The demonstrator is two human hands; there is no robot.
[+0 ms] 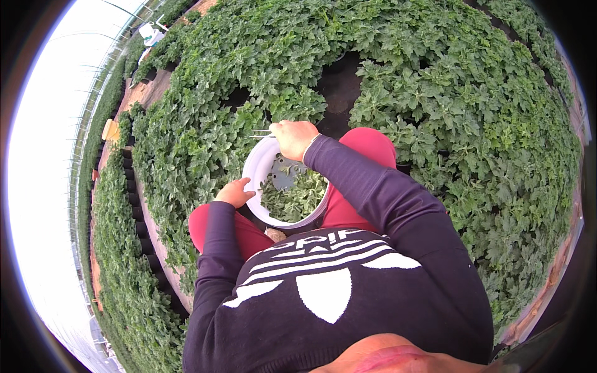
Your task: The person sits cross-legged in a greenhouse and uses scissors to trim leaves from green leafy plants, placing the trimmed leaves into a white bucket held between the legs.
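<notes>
Leafy green plants (pixel 249 68) crowd round you on nearly every side, and bare dark ground (pixel 341 93) shows in a gap ahead. Your legs, in red trousers (pixel 370 146), spread either side of a white bucket (pixel 254 163); let the knees steady it so neither hand has to carry its weight. Inside, loose green cuttings (pixel 298 196) lie heaped toward the near side, leaving part of the grey, holed bottom bare; avoid pressing on the heap, as the soft leaves would probably bruise. Your right hand (pixel 293 138) is at the far rim, its fingers closed round a thin metal tool (pixel 261 136). Your left hand (pixel 235 193) is at the rim's left side, fingers spread; whether they grip it, I cannot tell. The tool's two points stick out leftward, slightly apart, so aim them clear of your left fingers and the bucket wall.
</notes>
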